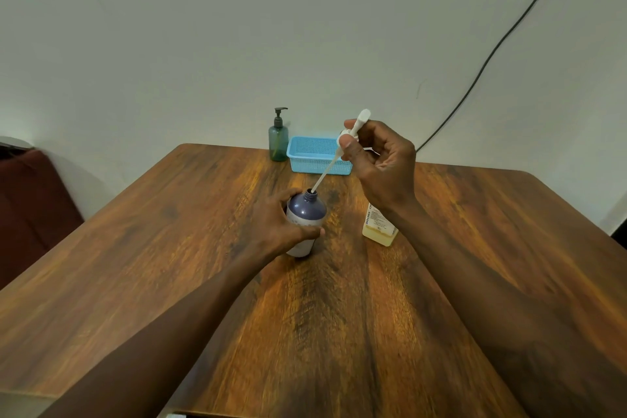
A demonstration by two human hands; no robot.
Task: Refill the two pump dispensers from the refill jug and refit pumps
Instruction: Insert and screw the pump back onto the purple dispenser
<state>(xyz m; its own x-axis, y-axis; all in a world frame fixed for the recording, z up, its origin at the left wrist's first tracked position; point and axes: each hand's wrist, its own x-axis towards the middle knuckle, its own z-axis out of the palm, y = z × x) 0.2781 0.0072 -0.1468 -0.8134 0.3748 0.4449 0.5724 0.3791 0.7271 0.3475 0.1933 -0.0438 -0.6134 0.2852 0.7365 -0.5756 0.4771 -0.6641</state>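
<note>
The left hand (278,224) is gripping the purple bottle (305,217) around its body, standing it upright on the wooden table (339,316). Above and to its right, the right hand (380,159) is pinching the white pump (354,127), tilted, its tube tip sitting in the bottle's open neck. Under the right wrist, the jug (378,226) of yellow liquid is standing. Beyond the hands, a green dispenser (278,142) is standing beside a blue basket (315,156).

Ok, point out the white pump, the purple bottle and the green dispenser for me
white pump (357,125): head view, on the pump head above the right hand's fingers.
purple bottle (307,209): head view, on its dark shoulder below the open neck.
green dispenser (278,142): head view, on its translucent body.
</note>
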